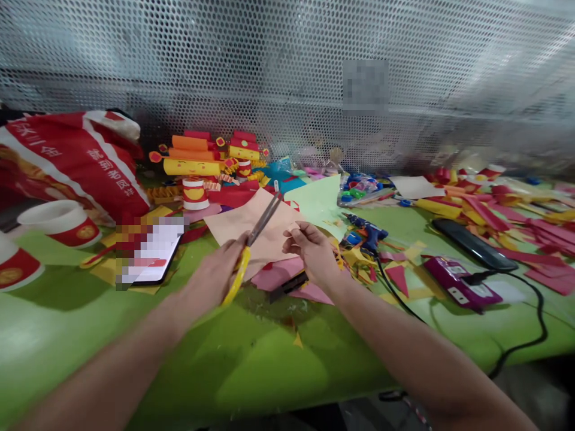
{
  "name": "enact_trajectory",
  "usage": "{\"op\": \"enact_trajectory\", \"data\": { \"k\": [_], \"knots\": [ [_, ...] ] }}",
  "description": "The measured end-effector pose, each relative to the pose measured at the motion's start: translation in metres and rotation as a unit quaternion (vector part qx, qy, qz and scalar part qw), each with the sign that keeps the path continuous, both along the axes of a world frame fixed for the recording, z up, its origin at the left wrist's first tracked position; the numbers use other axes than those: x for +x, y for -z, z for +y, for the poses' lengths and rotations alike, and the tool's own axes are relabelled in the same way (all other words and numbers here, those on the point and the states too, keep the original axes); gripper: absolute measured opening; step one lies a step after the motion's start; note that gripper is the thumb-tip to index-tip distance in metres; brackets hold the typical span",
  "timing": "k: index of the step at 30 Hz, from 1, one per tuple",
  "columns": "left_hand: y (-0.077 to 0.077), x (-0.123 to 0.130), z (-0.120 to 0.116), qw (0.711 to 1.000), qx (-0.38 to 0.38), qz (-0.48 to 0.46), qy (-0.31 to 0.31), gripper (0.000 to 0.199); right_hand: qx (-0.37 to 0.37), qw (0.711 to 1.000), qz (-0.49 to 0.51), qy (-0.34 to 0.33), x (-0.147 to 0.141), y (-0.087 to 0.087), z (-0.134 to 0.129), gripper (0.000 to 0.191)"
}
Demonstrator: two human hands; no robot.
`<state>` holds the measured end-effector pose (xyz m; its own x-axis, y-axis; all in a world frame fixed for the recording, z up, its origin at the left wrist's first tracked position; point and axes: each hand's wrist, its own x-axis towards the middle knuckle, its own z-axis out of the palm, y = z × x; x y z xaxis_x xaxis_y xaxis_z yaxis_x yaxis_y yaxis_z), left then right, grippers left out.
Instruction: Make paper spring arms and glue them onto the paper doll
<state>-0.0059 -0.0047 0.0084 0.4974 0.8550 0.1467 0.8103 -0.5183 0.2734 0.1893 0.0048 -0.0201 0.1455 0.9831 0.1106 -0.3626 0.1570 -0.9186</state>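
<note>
My left hand point(224, 266) is closed on scissors point(265, 220) with yellow handles, their dark blades pointing up and away over a peach sheet of paper point(233, 220). The blades look closed together. To the right, my right hand point(317, 248) is pinched, with a small pale bit at its fingertips that is too small to make out. Beneath that hand lie pink paper point(275, 275) and a dark flat tool point(287, 288). A light green sheet point(317, 197) lies just behind the peach one.
A phone point(155, 251) and paper cups point(63, 221) stand left, before a red bag point(76, 161). Paper figures point(193, 164) stand at the back. On the right are a glue gun point(368, 233), a purple power strip point(462, 284) with a black cable, a dark case point(474, 244) and paper scraps point(539, 230).
</note>
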Motion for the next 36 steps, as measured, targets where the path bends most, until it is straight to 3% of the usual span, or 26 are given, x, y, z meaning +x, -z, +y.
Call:
{"op": "enact_trajectory", "data": {
  "k": [13,25,31,36],
  "knots": [
    [0.019,0.006,-0.005,0.998,0.050,0.025,0.043,0.056,0.033,0.999,0.005,-0.011,-0.002,0.003,-0.003,0.023],
    [0.018,0.011,-0.007,0.995,0.070,0.051,0.045,0.055,0.050,0.998,-0.024,-0.022,-0.006,0.008,-0.007,0.020],
    [0.015,0.014,-0.009,0.989,0.093,0.116,0.009,0.058,0.045,0.999,-0.020,0.002,-0.010,0.005,-0.011,0.023],
    [0.016,0.016,-0.010,0.986,0.134,0.104,0.001,0.057,0.049,0.998,-0.028,0.009,-0.012,0.004,-0.015,0.022]
  ]
}}
